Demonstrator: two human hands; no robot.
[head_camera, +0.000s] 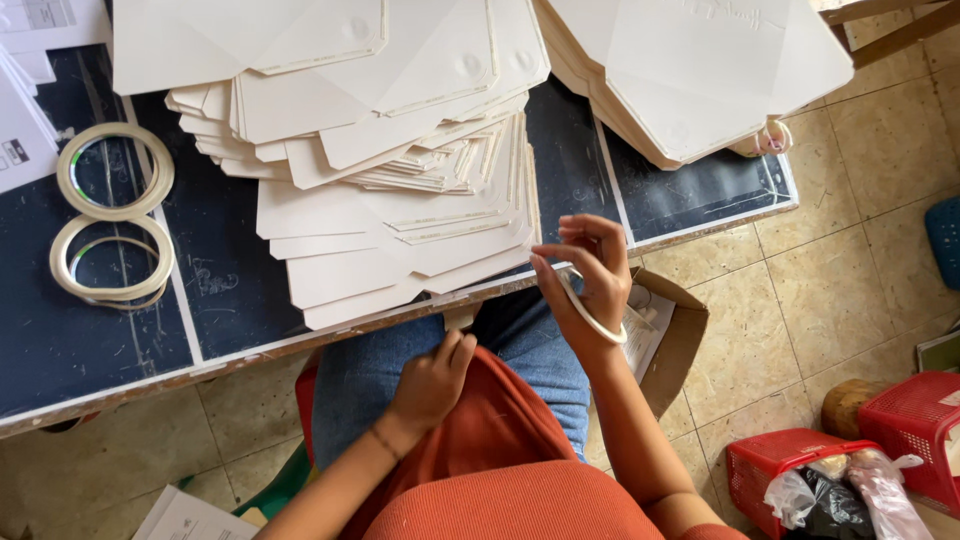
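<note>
My right hand (590, 275) is raised at the near table edge, with a thin white tape roll (590, 315) looped around it near the wrist and the fingertips pinched at the roll's end. My left hand (432, 380) rests low on my lap against the orange cloth, under the table edge, its fingers loosely curled with nothing seen in it. Just in front of my right hand lies a fanned pile of cream cardboard sheets (400, 200) on the dark table (100, 330).
Two tape rolls (112, 215) lie at the table's left. A second stack of cream sheets (700, 80) sits at the far right. An open cardboard box (680, 340) stands on the tiled floor by my right knee, and red plastic baskets (800, 465) stand further right.
</note>
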